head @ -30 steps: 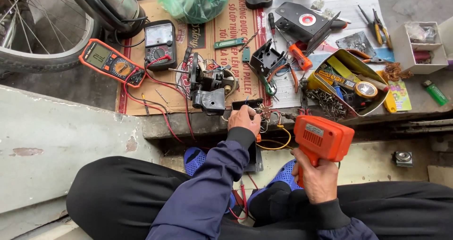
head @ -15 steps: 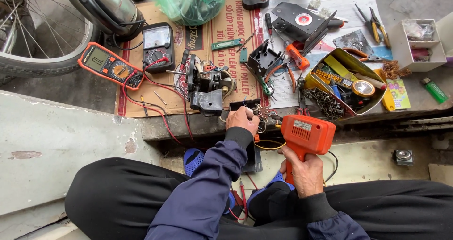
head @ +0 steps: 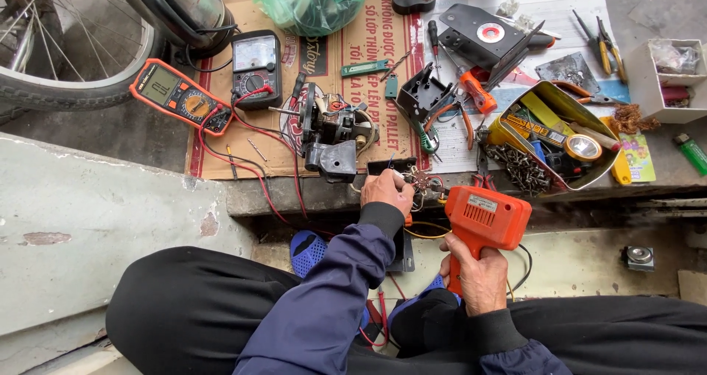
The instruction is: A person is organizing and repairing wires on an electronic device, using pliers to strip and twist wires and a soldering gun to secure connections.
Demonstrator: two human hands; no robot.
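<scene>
My right hand [head: 477, 272] grips the handle of an orange pistol-shaped soldering gun [head: 486, 219], its nose pointing left toward a small part with wires [head: 420, 180]. My left hand [head: 387, 191] pinches that wired part at the ledge's edge, fingers closed on it. A dark motor-like assembly [head: 331, 135] sits on the cardboard just beyond my left hand. Red leads run from it to an orange digital multimeter [head: 179, 99] and a black analogue meter [head: 255, 67].
A yellow tin [head: 515, 121] with screws, tape and tools stands at the right. Screwdrivers, pliers, a black casing [head: 486, 36] and a white box [head: 666, 76] lie on newspaper. A bicycle wheel [head: 66, 51] is at far left; a concrete slab [head: 88, 228] below it.
My right hand has swung the soldering gun left and closer to the wired part held by my left hand. My left hand has stayed in place.
</scene>
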